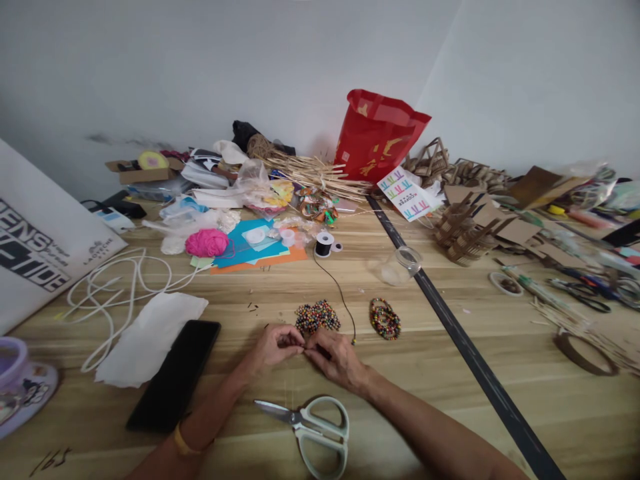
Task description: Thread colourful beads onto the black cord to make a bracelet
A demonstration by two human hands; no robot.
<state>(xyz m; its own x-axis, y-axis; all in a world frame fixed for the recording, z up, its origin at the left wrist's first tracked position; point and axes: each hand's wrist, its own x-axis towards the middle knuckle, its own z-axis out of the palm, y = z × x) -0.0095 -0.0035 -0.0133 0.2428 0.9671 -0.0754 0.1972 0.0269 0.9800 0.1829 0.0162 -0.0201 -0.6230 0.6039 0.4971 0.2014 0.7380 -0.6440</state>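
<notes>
My left hand (281, 345) and my right hand (334, 353) meet fingertip to fingertip above the wooden table, each in a pinch. What they hold is too small to make out. Just beyond them lies a pile of small multicoloured beads (317, 316). A black cord (341, 293) runs from a spool (324, 245) down to a bead near my right hand. To the right rest some finished-looking beaded bracelets (385, 319). Scissors with pale green handles (320, 427) lie slightly open below my hands.
A black phone (175, 377) and white paper (153, 340) lie at left, beside a coiled white cable (113, 300). Pink yarn (207, 243), a clear round container (400, 265) and a red bag (375, 137) stand farther back. Woven baskets (463, 230) and craft scraps crowd the right.
</notes>
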